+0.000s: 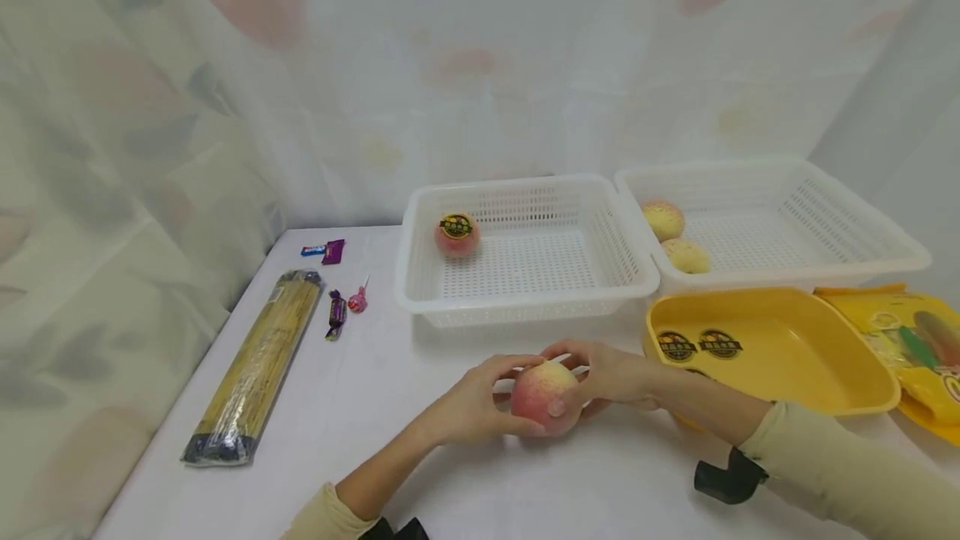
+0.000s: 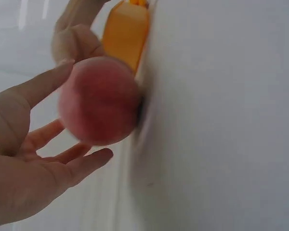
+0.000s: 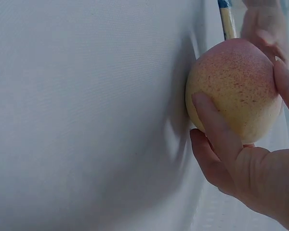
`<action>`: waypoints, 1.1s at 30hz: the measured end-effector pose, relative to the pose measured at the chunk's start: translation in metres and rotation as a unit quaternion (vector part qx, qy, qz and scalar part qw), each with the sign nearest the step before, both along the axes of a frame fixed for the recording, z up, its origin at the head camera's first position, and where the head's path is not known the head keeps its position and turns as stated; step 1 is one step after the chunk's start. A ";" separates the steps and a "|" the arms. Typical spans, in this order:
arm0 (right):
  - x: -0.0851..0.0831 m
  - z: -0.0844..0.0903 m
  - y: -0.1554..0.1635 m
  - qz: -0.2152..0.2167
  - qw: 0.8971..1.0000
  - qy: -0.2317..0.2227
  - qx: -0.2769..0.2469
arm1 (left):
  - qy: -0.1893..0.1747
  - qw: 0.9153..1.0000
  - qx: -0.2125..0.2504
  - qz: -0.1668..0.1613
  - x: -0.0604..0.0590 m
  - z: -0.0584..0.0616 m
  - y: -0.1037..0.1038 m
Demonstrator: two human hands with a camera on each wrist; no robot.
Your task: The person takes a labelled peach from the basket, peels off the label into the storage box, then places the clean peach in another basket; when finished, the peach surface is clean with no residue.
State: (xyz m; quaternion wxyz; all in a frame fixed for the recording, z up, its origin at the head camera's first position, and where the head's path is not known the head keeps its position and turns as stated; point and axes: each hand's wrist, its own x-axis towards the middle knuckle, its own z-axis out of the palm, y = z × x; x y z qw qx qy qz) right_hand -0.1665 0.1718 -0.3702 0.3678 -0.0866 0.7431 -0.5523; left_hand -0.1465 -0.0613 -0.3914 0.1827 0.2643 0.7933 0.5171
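Head view shows both hands cupping a round peach (image 1: 543,397) on the white worktop (image 1: 450,473): the left hand (image 1: 472,407) curls around its left side, the right hand (image 1: 611,375) around its right. Right wrist view alone reveals the fruit's speckled, yellow-to-pink skin (image 3: 233,89), with the thumb (image 3: 216,125) pressed against it and the fruit touching the worktop. Left wrist view gives only a blurred red side (image 2: 98,101), the left fingers (image 2: 43,86) spread loosely beside it. Just beyond the right hand sits a smooth yellow tray (image 1: 825,357) bearing two round stickers (image 1: 697,345). Farther back stand two white perforated baskets: the left basket (image 1: 525,307) holds one stickered peach (image 1: 457,234), the right basket (image 1: 862,261) two paler ones (image 1: 673,236). Left of these lie a long packet of noodles (image 1: 255,365) and small wrapped candies (image 1: 341,302).
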 end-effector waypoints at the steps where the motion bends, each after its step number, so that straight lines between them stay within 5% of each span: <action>1: 0.000 0.000 0.000 0.002 1.000 0.000 0.000 | -0.006 1.000 -0.001 -0.002 -0.002 0.004 -0.003; 4: 0.000 0.000 -0.001 0.008 1.000 0.002 0.003 | -0.022 0.999 0.032 0.002 -0.009 0.021 -0.017; 7: -0.001 0.001 -0.001 0.009 1.000 0.003 0.011 | -0.005 0.993 0.107 0.042 -0.017 0.039 -0.035; 12: -0.001 0.000 0.000 0.006 1.000 0.003 0.013 | 0.058 0.961 0.196 0.187 -0.026 0.063 -0.064; 16: 0.000 0.000 0.000 0.004 1.000 0.006 0.013 | 0.059 0.930 0.212 0.295 -0.038 0.064 -0.083; 20: 0.001 0.000 -0.001 0.002 1.000 0.006 0.011 | 0.027 0.909 0.215 0.356 -0.052 0.050 -0.096; 27: 0.003 -0.003 -0.001 0.002 1.000 0.007 0.008 | -0.069 0.916 0.209 0.336 -0.068 0.018 -0.097; 33: 0.002 -0.001 -0.001 -0.003 1.000 0.004 0.022 | -0.075 0.922 0.208 0.317 -0.068 0.014 -0.085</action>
